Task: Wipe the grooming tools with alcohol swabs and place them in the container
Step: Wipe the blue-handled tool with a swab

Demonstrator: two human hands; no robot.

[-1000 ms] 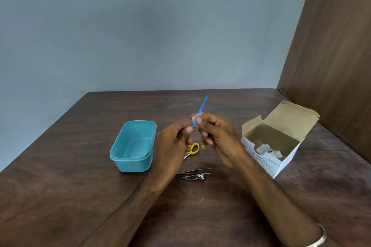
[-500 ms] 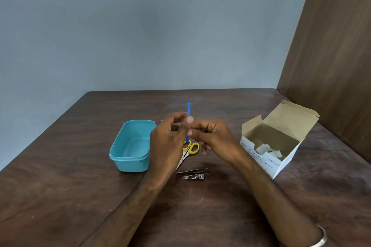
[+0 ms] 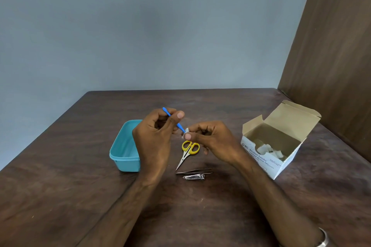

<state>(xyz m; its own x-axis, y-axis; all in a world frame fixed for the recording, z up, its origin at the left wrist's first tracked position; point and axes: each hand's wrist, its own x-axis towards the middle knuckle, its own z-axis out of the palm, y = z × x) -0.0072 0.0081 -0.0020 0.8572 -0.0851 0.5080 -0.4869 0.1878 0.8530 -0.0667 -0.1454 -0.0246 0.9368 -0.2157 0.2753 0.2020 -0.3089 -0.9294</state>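
Blue stick (image 3: pixel 173 119) now tilted leftward

I see a dark wooden table (image 3: pixel 200 216) set against a plain grey-blue wall (image 3: pixel 150 26), with a brown wood-grain panel (image 3: pixel 337 46) on the right side

Left hand (image 3: pixel 154 138) raised, grip pinched, right hand (image 3: pixel 212 142) beside, fingers curled
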